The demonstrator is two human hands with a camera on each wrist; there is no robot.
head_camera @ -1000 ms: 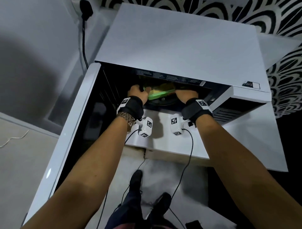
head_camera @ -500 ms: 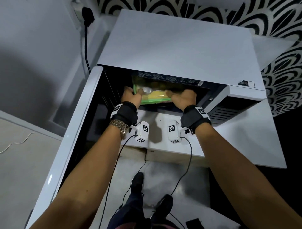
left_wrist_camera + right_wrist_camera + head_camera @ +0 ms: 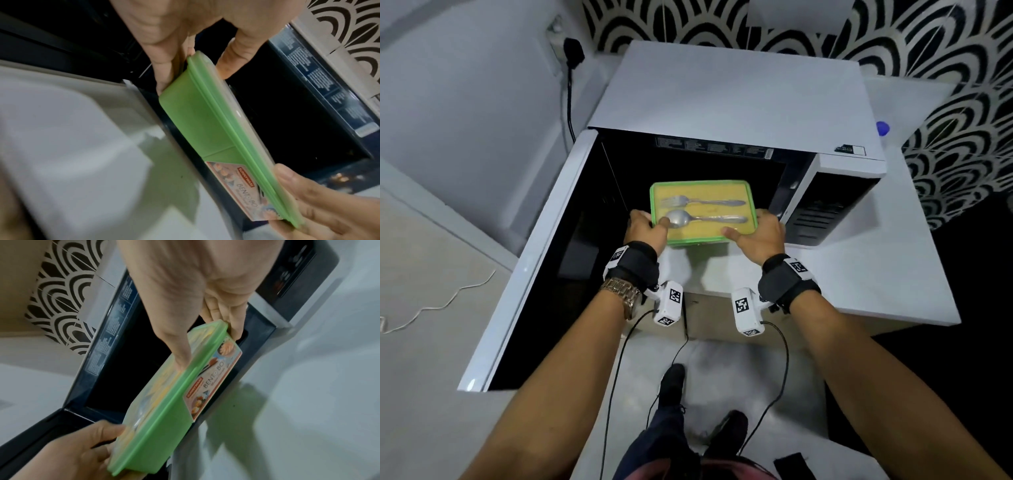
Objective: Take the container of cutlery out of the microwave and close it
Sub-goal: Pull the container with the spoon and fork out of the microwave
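A green container [image 3: 703, 212] with a clear lid holds a fork [image 3: 698, 201] and a spoon [image 3: 702, 218]. It is level, in front of the dark opening of the white microwave [image 3: 736, 102]. My left hand [image 3: 650, 224] grips its left end, thumb on the lid. My right hand [image 3: 753, 229] grips the right end the same way. The left wrist view shows the container [image 3: 205, 129] from the side, and the right wrist view shows its labelled side [image 3: 164, 410]. The microwave door [image 3: 524, 260] stands wide open to the left.
The microwave sits on a white counter [image 3: 859, 274], with its control panel [image 3: 825, 205] right of the opening. A black plug and cord [image 3: 571, 51] hang on the wall behind. A small blue object [image 3: 882, 128] lies at the far right. My feet [image 3: 671, 380] stand below.
Both hands have drawn the container out of the cavity toward me and raised it. Its lid with the fork and spoon now shows fully.
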